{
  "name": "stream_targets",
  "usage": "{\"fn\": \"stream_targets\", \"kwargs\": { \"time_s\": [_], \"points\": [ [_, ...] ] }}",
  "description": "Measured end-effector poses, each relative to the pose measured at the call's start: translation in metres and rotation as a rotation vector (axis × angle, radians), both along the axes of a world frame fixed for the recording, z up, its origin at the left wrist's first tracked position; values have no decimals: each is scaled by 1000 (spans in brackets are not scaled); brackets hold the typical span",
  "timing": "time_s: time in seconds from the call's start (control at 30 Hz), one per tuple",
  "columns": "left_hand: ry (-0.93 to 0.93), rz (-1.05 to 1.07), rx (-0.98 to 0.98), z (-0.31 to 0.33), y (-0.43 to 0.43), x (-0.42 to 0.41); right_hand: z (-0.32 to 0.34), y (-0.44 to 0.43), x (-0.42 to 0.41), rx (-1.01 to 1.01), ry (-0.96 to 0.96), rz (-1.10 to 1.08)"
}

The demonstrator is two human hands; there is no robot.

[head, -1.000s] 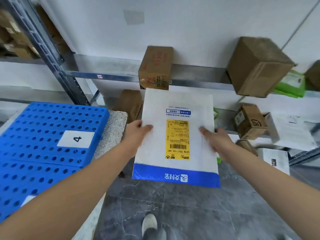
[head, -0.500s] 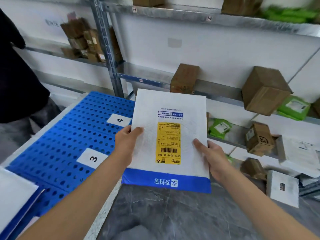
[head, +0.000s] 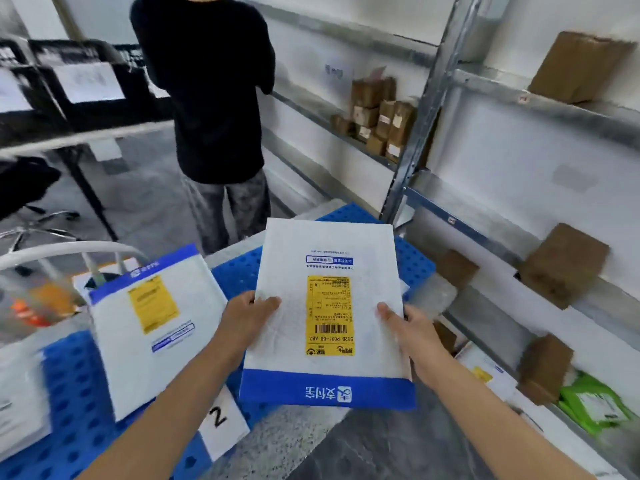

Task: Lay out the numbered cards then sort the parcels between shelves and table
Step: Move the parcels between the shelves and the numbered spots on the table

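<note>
White blue-banded parcel [head: 329, 306], held flat

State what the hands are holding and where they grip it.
Both hands hold the white and blue mailer: left hand on its left edge, right hand on its right edge.

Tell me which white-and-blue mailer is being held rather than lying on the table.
The mailer with its blue band nearest the camera: left hand and right hand grip its sides. The other mailer lies flat, untouched.

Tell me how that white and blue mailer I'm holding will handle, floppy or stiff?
Probably fairly stiff: the mailer stays flat with only edge grip from the left hand and right hand. Likely light. Its quilted surface suggests padding.
</note>
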State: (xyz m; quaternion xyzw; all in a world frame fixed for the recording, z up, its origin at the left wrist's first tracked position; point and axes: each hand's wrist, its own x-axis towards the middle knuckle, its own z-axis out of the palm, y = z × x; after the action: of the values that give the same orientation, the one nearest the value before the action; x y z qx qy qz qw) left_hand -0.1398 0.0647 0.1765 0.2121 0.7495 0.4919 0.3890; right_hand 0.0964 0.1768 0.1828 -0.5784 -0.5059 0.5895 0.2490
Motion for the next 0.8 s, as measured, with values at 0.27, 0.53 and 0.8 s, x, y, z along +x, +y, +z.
{"fn": "stream_targets", "kwargs": {
  "time_s": [0.27, 0.53, 0.8],
  "points": [
    [13, 260, 15, -23, -53, -93, -6, 16, -131, 53, -107, 367],
    [-89, 458, 11, -50, -101, -120, -27, 14, -213, 1, -194, 660],
    [-88, 621, -135, -70, -116, -162, -49, 23, -300, -6, -295, 890]
  ]
}}
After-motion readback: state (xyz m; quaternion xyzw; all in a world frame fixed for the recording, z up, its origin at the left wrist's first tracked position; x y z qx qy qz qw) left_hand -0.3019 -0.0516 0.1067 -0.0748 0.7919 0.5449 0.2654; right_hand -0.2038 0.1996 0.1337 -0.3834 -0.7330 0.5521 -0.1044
